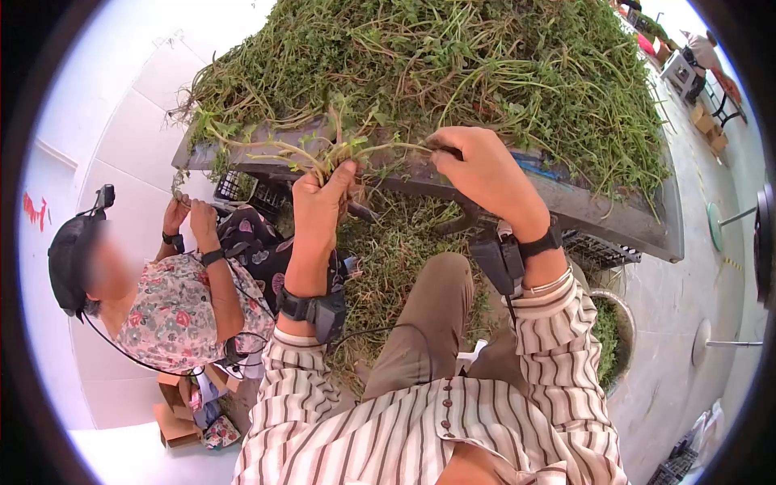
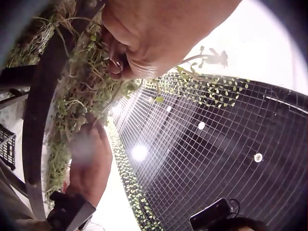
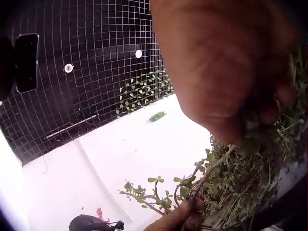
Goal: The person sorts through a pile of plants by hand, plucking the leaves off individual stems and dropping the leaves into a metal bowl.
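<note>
My left hand (image 1: 322, 202) grips a branching sprig of purslane (image 1: 343, 151) by its base, just in front of the table edge. Pale stems and small rounded leaves fan out above the thumb. To the right, my right hand (image 1: 493, 178) pinches the end of one long stem, which stretches sideways between the two hands. In the right wrist view the sprig's leafy stems (image 3: 204, 180) run from the left hand (image 3: 180, 216) up to the right hand (image 3: 211, 67), whose fingertips are in shadow. A large heap of the same greens (image 1: 453, 73) lies right behind both hands.
The heap covers a dark table (image 1: 598, 222) with a raised front edge. Loose greens (image 1: 376, 267) litter the floor below. Black crates (image 1: 602, 249) stand underneath, and a round tub (image 1: 626, 323) of greens is at right. Another person (image 1: 182, 307) sits close on the left.
</note>
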`<move>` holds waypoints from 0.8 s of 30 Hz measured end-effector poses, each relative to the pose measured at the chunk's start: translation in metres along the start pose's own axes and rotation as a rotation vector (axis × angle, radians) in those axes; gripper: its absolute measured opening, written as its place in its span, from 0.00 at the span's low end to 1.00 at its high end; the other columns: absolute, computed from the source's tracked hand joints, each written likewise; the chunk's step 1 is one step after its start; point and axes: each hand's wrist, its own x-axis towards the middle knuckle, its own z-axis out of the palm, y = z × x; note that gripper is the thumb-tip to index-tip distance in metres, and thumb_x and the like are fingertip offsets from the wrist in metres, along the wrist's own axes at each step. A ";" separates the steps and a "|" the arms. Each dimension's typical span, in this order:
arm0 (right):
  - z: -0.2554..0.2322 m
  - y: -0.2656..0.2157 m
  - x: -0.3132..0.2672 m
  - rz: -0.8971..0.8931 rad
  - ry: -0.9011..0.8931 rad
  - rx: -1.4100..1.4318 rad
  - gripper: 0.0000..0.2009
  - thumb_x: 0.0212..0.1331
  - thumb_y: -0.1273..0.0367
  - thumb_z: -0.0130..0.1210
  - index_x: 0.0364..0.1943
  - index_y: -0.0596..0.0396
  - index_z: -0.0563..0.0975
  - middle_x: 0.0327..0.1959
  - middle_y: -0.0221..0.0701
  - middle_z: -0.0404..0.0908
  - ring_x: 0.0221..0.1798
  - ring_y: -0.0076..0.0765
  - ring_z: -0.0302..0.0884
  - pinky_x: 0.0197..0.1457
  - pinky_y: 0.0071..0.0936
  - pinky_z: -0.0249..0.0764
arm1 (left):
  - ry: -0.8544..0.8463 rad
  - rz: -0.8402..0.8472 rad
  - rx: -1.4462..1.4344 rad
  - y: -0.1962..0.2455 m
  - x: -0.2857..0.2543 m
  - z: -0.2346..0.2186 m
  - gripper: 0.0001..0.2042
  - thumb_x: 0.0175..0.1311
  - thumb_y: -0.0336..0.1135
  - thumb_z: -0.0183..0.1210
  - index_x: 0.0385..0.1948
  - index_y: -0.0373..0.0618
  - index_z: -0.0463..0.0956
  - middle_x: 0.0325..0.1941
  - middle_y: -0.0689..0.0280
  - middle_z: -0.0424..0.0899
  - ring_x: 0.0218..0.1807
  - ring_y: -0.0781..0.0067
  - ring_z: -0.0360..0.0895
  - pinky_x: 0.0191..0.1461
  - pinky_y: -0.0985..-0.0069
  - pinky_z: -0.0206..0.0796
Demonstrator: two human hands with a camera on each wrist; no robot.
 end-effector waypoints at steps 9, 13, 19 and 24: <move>0.007 0.010 -0.002 -0.064 0.203 -0.267 0.07 0.47 0.74 0.49 0.27 0.59 0.78 0.29 0.43 0.74 0.35 0.52 0.73 0.40 0.42 0.69 | 0.014 0.037 0.002 -0.006 0.000 0.001 0.10 0.60 0.38 0.59 0.29 0.39 0.78 0.16 0.73 0.71 0.12 0.91 0.56 0.14 0.88 0.40; 0.008 0.008 0.002 -0.057 0.253 -0.284 0.06 0.47 0.76 0.49 0.27 0.57 0.78 0.28 0.40 0.72 0.34 0.50 0.73 0.38 0.41 0.69 | -0.020 0.060 -0.022 -0.006 -0.006 0.008 0.10 0.60 0.38 0.59 0.30 0.39 0.78 0.16 0.73 0.71 0.12 0.91 0.57 0.14 0.89 0.41; 0.007 0.015 0.007 -0.051 0.352 -0.147 0.05 0.46 0.77 0.49 0.26 0.58 0.77 0.27 0.42 0.72 0.31 0.49 0.71 0.36 0.38 0.68 | -0.062 0.048 0.017 -0.008 -0.005 0.013 0.10 0.59 0.38 0.60 0.30 0.40 0.78 0.17 0.74 0.72 0.15 0.91 0.60 0.17 0.90 0.44; -0.003 0.009 0.010 0.237 0.388 0.800 0.08 0.49 0.76 0.46 0.34 0.59 0.73 0.25 0.31 0.71 0.22 0.28 0.66 0.25 0.24 0.64 | -0.079 0.095 0.039 -0.005 -0.010 0.018 0.09 0.58 0.38 0.61 0.29 0.41 0.78 0.18 0.74 0.73 0.16 0.91 0.61 0.18 0.89 0.46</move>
